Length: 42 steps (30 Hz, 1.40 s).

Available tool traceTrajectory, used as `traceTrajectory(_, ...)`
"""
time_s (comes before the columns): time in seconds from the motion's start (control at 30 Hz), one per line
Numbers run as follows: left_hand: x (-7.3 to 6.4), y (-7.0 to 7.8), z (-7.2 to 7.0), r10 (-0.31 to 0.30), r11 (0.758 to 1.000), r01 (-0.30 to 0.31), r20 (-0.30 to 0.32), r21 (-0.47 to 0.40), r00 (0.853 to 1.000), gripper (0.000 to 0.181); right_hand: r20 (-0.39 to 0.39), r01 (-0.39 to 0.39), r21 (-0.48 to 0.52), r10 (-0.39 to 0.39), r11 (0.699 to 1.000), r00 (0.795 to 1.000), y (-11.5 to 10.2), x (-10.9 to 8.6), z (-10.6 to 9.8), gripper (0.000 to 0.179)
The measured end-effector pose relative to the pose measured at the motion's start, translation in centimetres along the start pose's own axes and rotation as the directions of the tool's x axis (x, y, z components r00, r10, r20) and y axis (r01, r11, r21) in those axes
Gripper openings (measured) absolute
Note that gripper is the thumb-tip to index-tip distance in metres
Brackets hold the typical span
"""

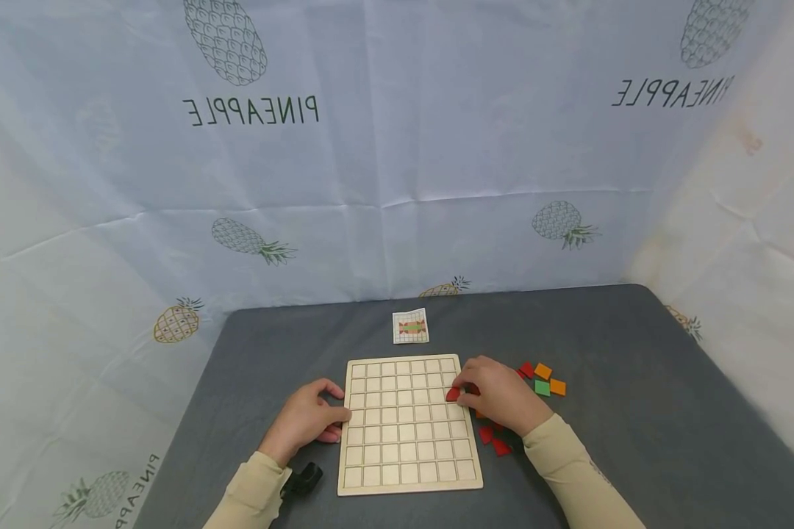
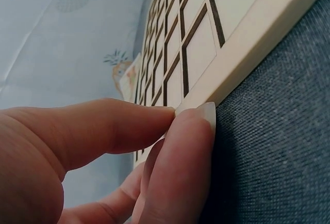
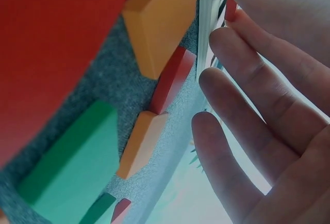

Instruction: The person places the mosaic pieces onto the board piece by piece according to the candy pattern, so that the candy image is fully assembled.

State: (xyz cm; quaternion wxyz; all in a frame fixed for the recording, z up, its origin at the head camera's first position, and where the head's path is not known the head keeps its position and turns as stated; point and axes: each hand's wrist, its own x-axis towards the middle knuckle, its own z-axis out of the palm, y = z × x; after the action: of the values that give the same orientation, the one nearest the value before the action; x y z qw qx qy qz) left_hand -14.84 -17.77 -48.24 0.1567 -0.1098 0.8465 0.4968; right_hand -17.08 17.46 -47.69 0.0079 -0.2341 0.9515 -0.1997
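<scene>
The red piece (image 1: pixel 453 394) sits at the right margin of the pale grid board (image 1: pixel 410 491), over the rightmost column and towards the far side. It looks small, light and stiff, likely painted wood, so I would expect it to be hard to break but a little slick on its smooth face. Its thin side walls seem the best place to take hold — fingertips on opposite edges, with only a gentle squeeze. Whether it lies flush in a cell or just above one, I cannot tell.

The right hand (image 1: pixel 503 393) comes in from the near right, palm down. Its thumb and index finger pinch the piece at their tips, while the other three fingers reach out nearly straight and spread apart, holding nothing.

The left hand (image 1: pixel 304 419) is at the board's left edge, its fingers bent; the left wrist view shows two fingertips drawn together on the rim, pinching it lightly. The board looks flat, rigid and fairly light — apt to slide on the grey table (image 1: pixel 271 353) if pushed, so its rim is a sound place to hold it.

Loose orange tiles (image 1: pixel 558 387) and a green tile (image 1: pixel 542 388) lie to the right.
</scene>
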Motion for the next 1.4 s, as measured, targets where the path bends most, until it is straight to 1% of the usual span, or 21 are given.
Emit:
traceTrajectory(0.37,-0.1,-0.2,0.0,0.021,1.0,-0.021,0.014,-0.01,1.0,0.036,0.004,-0.02,-0.016,0.02,1.0,1.0,-0.1,0.0,0.1,0.017)
traceTrajectory(0.63,0.0,-0.1,0.1,0.008,1.0,-0.008,0.02,-0.006,1.0,0.037,0.015,-0.021,0.002,0.021,1.0,1.0,0.1,-0.1,0.0,0.015)
traceTrajectory(0.77,0.0,0.0,0.1,0.001,1.0,-0.001,0.02,-0.009,1.0,0.036,0.01,-0.029,0.003,0.029,1.0,1.0,0.6,-0.3,-0.6,0.018)
traceTrajectory(0.9,0.0,-0.2,0.0,-0.001,1.0,0.001,0.023,-0.015,1.0,0.035,-0.017,-0.042,0.014,0.043,0.999,0.999,2.2,-1.2,-2.0,0.022)
traceTrajectory(1.1,0.2,-0.1,-0.1,-0.005,1.0,0.005,0.045,-0.014,0.999,0.034,-0.036,-0.115,0.004,0.115,0.993,0.993,6.1,-3.8,-4.7,0.023)
traceTrajectory(1.27,0.0,-0.1,-0.4,-0.016,1.0,0.017,0.053,-0.019,0.998,0.034,-0.056,-0.163,0.01,0.164,0.987,0.985,9.4,-6.0,-5.6,0.026)
traceTrajectory(1.4,0.0,0.0,-0.3,-0.014,1.0,0.015,0.06,-0.018,0.998,0.035,-0.062,-0.178,0.005,0.178,0.984,0.982,11.4,-7.3,-5.8,0.023)
